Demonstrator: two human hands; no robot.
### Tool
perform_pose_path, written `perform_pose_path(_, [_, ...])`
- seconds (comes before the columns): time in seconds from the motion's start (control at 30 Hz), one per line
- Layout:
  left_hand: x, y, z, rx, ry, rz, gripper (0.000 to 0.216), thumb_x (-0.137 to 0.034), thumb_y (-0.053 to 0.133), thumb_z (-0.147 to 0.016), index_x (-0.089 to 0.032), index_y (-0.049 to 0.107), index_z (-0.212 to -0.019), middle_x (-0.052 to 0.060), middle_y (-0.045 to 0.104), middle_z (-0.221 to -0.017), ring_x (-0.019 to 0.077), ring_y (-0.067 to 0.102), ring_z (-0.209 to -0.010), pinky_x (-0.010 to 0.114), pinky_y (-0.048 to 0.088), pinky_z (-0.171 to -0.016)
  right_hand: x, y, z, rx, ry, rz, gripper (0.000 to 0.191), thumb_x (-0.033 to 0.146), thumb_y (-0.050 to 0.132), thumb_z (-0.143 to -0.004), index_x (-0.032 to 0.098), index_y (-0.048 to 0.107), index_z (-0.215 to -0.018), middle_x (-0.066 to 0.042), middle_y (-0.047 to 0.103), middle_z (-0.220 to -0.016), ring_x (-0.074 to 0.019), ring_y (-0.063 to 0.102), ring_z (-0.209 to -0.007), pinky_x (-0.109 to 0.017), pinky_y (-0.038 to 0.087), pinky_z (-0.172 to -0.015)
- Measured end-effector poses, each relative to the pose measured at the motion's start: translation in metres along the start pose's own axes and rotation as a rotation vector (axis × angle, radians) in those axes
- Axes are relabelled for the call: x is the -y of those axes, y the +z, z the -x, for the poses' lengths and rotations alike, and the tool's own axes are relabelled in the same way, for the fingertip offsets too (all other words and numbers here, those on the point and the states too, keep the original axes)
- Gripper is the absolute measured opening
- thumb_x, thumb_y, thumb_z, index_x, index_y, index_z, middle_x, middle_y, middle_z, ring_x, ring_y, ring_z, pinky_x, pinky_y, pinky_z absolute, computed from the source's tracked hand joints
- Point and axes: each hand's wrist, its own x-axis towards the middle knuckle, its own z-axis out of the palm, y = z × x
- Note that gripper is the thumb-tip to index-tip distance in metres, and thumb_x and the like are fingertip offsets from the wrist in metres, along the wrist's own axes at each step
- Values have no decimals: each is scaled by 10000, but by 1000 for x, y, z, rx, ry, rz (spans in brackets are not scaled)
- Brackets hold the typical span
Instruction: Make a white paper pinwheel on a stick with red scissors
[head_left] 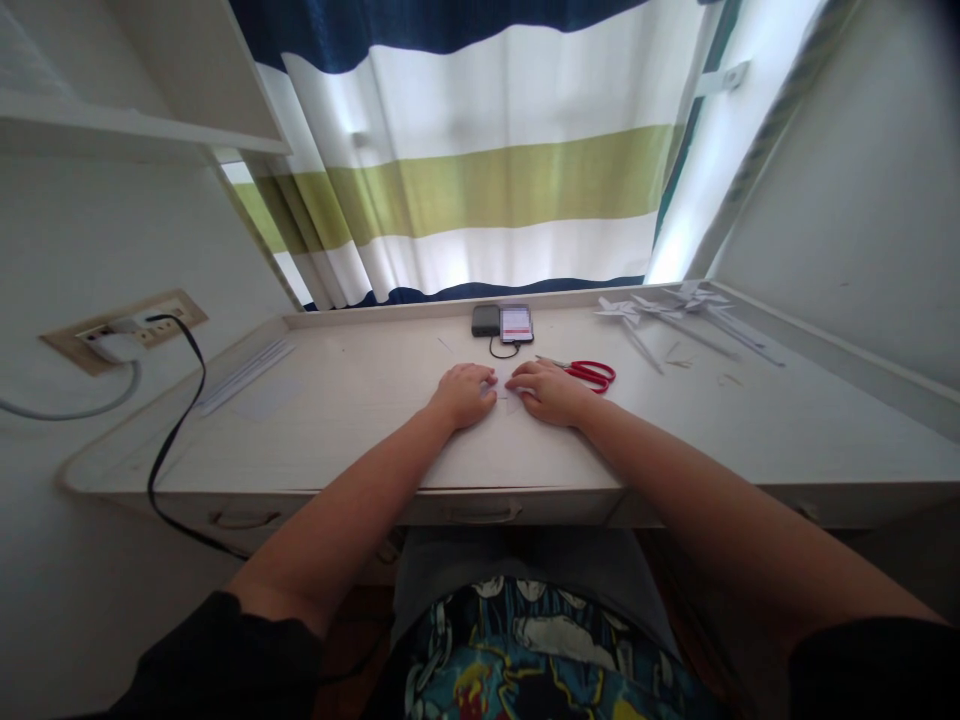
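Observation:
A small piece of white paper point(512, 404) lies on the desk between my two hands, mostly covered by fingers. My left hand point(466, 394) rests at its left side with fingers curled in and closed on the edge. At the other side, my right hand point(551, 393) presses its bent fingers and thumb onto the paper. Directly beyond the right hand are red-handled scissors point(594, 374), their blades pointing left and partly behind the fingers. White on white, the paper's full outline and folds cannot be made out.
Paper pinwheels point(621, 311) on paper sticks lie at the back right, near small yellowish scraps point(679, 357). A lit phone point(517, 324) is cabled to a dark power bank point(486, 321). White paper sticks point(247, 375) lie left. A black cord point(176, 430) hangs over the desk's left edge.

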Motion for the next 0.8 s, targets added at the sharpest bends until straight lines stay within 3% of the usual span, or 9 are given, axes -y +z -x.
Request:
perform_pose_path(0.3, [-2,0,1,-19,-5,6,242,-353,573,-807,-209,681,-969,65,670,-1159,239,593,-1094,406,416,-1032,0,3,1,-62,15,-27,356,154,515,-835,222,654,-1155,-81,634,-1163,-246,516,-1115,-403,385,-1005])
perform_pose_path(0.43, [-1,1,0,-22,-5,14,228,-337,593,-787,-212,686,-953,59,669,-1169,247,594,-1093,414,412,-1038,-8,3,3,-179,124,-36,446,132,481,-833,153,533,-1276,-118,582,-1245,-256,482,-1162,-417,378,-1018])
perform_pose_path(0.53, [0,0,0,-30,7,22,230,-326,595,-781,-207,687,-955,61,677,-1141,246,598,-1083,416,411,-1038,-14,3,5,-243,191,-31,422,116,461,-831,121,526,-1248,-142,583,-1222,-271,488,-1139,-435,381,-1010])
perform_pose_path(0.8, [-1,-3,2,-64,67,44,261,-317,576,-801,-196,678,-1008,73,675,-1109,238,581,-1090,405,402,-1039,-12,3,5,-204,136,-36,307,125,527,-809,160,608,-1103,-101,631,-1118,-248,517,-1095,-396,399,-986])
